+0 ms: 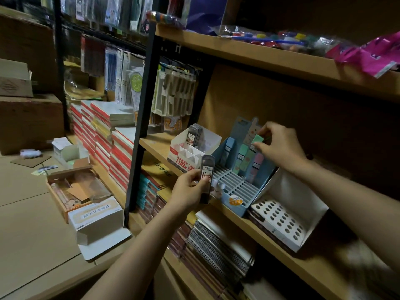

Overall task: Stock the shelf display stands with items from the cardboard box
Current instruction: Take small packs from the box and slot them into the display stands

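Mint-green, the small lead case [257, 139] is pinched at its top between the thumb and fingers of the right hand [278, 142], and stands over the back row of the blue display stand [234, 197] on the wooden shelf [279, 231]. Other pastel cases [243, 159], blue, green and pink, stand upright in that back row; the slots of the white grid in front show no cases. The left hand [190, 191] grips a dark case [206, 177] with a white label reading 0.7, held upright just in front of the shelf edge. To the left of the blue stand sits a white display stand [195, 148] with red print, holding a few dark cases [194, 135] at its back. To the right lies a white tray with round holes [281, 219]. On the floor at the left rests an open cardboard box [73, 189], beside a white carton [97, 217] with its flap open.
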A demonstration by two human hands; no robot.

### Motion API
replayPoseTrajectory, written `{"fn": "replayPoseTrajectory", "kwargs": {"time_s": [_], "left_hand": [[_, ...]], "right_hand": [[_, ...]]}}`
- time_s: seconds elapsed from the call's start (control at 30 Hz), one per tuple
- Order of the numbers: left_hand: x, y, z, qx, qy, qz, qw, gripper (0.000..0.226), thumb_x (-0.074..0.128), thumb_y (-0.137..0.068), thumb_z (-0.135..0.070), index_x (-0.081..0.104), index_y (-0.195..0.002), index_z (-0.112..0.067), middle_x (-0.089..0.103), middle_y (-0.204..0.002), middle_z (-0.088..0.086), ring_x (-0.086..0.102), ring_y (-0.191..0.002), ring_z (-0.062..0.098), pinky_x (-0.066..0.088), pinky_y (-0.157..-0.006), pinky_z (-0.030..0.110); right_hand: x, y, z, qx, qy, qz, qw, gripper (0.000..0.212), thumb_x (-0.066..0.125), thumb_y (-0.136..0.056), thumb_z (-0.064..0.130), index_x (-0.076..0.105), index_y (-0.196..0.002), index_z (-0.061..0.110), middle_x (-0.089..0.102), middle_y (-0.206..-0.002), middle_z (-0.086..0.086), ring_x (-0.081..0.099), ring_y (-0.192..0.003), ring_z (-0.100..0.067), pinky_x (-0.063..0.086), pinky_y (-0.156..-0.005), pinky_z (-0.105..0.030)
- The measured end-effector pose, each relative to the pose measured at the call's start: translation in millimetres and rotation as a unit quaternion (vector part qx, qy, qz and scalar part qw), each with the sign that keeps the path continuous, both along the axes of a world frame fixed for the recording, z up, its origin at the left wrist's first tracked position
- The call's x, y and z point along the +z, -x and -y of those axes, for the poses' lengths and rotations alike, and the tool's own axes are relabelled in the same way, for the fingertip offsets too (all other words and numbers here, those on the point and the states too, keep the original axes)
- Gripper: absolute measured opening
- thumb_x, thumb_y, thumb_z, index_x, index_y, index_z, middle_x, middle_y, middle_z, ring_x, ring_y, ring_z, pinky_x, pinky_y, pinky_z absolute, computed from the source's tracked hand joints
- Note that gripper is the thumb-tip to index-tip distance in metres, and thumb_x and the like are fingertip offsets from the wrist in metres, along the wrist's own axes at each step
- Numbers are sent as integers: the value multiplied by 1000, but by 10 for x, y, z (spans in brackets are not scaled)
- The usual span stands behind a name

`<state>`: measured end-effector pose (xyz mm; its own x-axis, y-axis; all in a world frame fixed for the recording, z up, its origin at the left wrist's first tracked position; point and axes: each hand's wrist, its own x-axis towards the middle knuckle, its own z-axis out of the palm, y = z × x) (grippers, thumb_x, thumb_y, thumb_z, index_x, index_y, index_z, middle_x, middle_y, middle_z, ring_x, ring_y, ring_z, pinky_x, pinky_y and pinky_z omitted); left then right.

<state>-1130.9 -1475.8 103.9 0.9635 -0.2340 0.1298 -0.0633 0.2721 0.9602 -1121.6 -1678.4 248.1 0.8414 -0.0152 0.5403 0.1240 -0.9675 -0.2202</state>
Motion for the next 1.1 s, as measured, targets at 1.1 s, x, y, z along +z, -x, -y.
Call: {"fn": "replayPoseTrajectory", "kwargs": {"time_s": [1.1], "left_hand": [[-47, -12, 47, 5, -57, -7, 998, 17, 47, -101, -23, 61, -103, -31, 64, -110, 5, 64, -101, 26, 56, -85, 41]], "right_hand": [[-355, -76, -130, -158, 311, -50, 936, 23, 64, -89, 20, 66, -109, 10, 52, -118, -9, 53, -106, -29, 47, -83, -39]]}}
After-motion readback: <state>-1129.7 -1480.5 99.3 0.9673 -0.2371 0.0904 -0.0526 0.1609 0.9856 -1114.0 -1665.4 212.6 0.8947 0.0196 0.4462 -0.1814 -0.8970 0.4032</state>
